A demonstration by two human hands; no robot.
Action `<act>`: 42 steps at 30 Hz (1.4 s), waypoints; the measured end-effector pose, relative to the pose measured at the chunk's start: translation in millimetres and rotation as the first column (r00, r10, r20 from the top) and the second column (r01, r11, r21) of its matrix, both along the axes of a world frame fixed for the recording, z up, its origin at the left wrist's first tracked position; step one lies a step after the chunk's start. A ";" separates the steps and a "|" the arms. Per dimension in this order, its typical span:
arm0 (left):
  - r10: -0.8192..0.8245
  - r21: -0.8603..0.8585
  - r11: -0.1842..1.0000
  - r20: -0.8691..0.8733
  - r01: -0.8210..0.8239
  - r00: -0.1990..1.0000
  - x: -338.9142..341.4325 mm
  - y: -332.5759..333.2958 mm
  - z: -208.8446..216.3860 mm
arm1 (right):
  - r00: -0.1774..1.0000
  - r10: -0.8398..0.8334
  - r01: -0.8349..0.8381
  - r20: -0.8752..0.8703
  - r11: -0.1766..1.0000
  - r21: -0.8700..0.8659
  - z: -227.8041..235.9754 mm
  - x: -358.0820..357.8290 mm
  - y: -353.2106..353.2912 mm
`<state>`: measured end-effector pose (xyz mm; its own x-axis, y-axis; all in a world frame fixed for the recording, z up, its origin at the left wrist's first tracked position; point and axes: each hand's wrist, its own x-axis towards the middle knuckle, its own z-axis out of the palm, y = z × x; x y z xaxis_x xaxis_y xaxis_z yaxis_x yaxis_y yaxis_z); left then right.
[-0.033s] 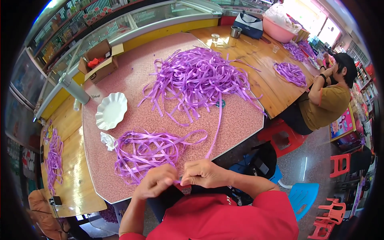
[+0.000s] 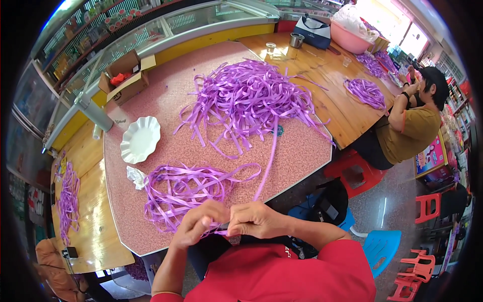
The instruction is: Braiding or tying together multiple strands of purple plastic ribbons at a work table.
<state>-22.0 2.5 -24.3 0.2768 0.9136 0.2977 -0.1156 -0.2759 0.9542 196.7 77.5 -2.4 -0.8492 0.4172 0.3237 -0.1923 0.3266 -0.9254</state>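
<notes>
Low at the table's near edge, my right hand [image 2: 257, 220] pinches a purple ribbon [image 2: 267, 163]. From there the ribbon runs up to a large tangled heap of purple ribbon [image 2: 246, 98]. A short flat piece of it shows below the pinch, between my hands. My left hand [image 2: 198, 221] is right beside the right one, its thumb apart and its other fingers bent and smeared by motion. Whether it grips the ribbon is hidden. A smaller loose pile of purple ribbon [image 2: 186, 191] lies just beyond my left hand.
A white scalloped dish [image 2: 140, 140], crumpled tissue [image 2: 136, 177], grey cylinder [image 2: 93, 111] and open cardboard box [image 2: 126, 83] stand on the left of the pink table [image 2: 297, 146]. On the right, a person [image 2: 410, 118] sits by more ribbon [image 2: 366, 93]. A blue stool [image 2: 381, 251] stands nearby.
My left hand has shifted slightly up and right, toward the right hand. The ribbon's near stretch has swung a little left. The seated person's hands have moved slightly.
</notes>
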 end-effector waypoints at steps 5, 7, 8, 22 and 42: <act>0.050 -0.087 0.995 0.102 -0.041 0.994 53.0 41.2 1.1 | 0.938 0.132 -0.201 -0.321 0.960 -0.193 32.8 1.9 -3.8; -0.044 0.168 0.982 -0.252 0.088 0.967 57.8 61.2 -0.9 | 0.878 0.114 -0.254 -0.466 0.935 -0.248 54.1 18.8 1.9; -0.032 0.171 0.982 -0.254 0.077 0.967 50.4 63.8 -0.7 | 0.863 0.027 -0.183 -0.505 0.947 -0.263 59.9 30.5 6.9; 0.426 0.439 0.884 -0.620 -0.158 0.659 -25.2 99.5 10.2 | 0.477 -0.582 0.111 -0.658 0.783 -0.612 7.5 218.2 137.0; 0.452 0.583 0.812 -0.624 -0.004 0.637 9.6 80.1 18.6 | 0.807 -0.580 0.327 -0.111 0.282 0.902 -68.1 -42.2 187.0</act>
<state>-12.4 82.5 -5.7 0.4018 0.7574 0.5148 0.6632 -0.6283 0.4067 154.5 264.5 -70.5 -0.7083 0.3627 0.6056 0.4070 0.9108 -0.0694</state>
